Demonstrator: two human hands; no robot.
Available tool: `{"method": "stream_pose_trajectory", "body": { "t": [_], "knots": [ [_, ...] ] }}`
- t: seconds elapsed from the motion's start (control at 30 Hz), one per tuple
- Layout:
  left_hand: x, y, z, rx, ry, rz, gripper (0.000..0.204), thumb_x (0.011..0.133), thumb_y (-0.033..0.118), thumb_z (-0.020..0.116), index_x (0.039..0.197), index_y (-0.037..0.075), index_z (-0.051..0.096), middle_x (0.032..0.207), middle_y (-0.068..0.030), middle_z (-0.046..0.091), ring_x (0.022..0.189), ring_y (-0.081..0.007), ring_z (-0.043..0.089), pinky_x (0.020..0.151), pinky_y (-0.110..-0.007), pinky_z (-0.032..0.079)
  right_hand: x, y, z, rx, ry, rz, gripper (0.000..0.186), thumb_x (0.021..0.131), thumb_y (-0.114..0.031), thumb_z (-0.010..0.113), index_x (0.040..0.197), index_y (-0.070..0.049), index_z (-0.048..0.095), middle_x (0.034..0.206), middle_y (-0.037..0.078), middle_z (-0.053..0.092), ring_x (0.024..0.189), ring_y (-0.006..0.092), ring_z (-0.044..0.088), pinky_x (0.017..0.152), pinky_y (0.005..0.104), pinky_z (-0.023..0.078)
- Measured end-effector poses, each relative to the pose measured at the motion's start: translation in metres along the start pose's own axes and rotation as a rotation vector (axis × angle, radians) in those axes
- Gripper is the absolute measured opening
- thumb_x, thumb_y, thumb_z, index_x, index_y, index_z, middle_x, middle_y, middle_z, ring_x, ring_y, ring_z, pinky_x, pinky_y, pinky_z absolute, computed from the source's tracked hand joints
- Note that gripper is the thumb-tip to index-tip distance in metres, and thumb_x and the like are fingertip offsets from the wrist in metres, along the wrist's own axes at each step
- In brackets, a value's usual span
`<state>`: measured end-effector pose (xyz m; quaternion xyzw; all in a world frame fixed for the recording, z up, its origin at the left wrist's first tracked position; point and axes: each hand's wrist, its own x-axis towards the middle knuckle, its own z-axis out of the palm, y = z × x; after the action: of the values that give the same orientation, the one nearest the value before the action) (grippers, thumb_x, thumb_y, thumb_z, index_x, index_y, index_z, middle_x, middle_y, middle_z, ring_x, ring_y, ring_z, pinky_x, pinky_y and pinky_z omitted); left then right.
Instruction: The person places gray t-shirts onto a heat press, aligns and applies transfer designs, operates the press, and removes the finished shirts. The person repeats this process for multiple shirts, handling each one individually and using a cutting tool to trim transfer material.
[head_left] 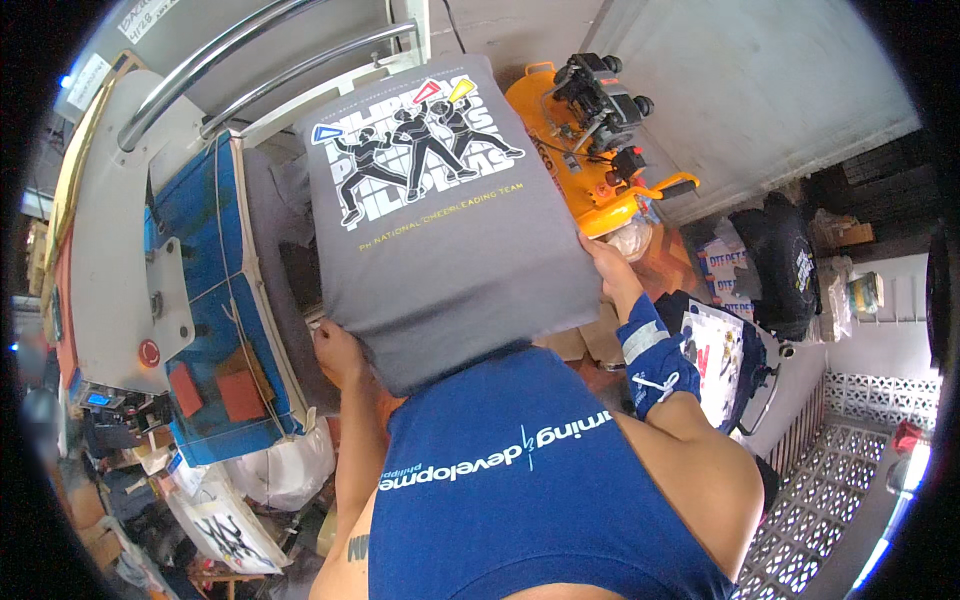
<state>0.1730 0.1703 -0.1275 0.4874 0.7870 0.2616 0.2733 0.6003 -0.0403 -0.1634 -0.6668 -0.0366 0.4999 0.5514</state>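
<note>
While held up flat in front of the chest, the grey printed T-shirt [440,220] hangs between both hands, above the blue heat press [215,300]. Left hand [338,352] pinches the lower left edge; right hand [610,268] pinches the right edge, fingers closed on cloth. Likely light, soft, floppy fabric that sags if gripped one-sided; best taken at two opposite edges or corners. Orange air compressor [590,150] stands behind, near the right hand.

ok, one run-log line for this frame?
left hand: grips grey printed shirt | right hand: grips its other edge | shirt: held up flat | behind: orange compressor
</note>
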Motion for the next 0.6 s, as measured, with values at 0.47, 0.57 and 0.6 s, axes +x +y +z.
{"method": "stream_pose_trajectory", "body": {
  "t": [0.47, 0.57, 0.6],
  "knots": [
    [0.092, -0.009, 0.079, -0.717, -0.724, -0.497, 0.072, 0.097, 0.054, 0.057, 0.133, -0.008, 0.056, 0.131, -0.0214, 0.062, 0.120, -0.0328, 0.059, 0.101, -0.042, 0.044, 0.005, 0.031, -0.006, 0.188, -0.158, -0.087, 0.049, 0.105, -0.040, 0.053, 0.135, -0.002, 0.060, 0.125, 0.011, 0.068, 0.107, 0.0191, 0.066, 0.097, 0.0357, 0.051],
    [0.120, 0.008, 0.094, -0.572, -0.799, -0.507, 0.065, 0.096, 0.050, 0.061, 0.130, -0.006, 0.060, 0.128, -0.0208, 0.065, 0.116, -0.0314, 0.062, 0.098, -0.041, 0.047, 0.007, 0.037, -0.017, -0.006, 0.017, -0.033, 0.046, 0.106, -0.038, 0.051, 0.132, -0.002, 0.061, 0.124, 0.010, 0.068, 0.107, 0.0191, 0.065, 0.095, 0.0334, 0.051],
    [0.128, 0.010, 0.099, -0.456, -0.743, -0.375, 0.060, 0.096, 0.046, 0.062, 0.127, -0.004, 0.063, 0.125, -0.0205, 0.067, 0.113, -0.0311, 0.063, 0.096, -0.040, 0.048, 0.009, 0.038, -0.020, -0.062, 0.001, -0.134, 0.045, 0.106, -0.037, 0.050, 0.132, -0.002, 0.061, 0.124, 0.010, 0.067, 0.107, 0.0191, 0.065, 0.095, 0.0326, 0.051]
  ]
}}
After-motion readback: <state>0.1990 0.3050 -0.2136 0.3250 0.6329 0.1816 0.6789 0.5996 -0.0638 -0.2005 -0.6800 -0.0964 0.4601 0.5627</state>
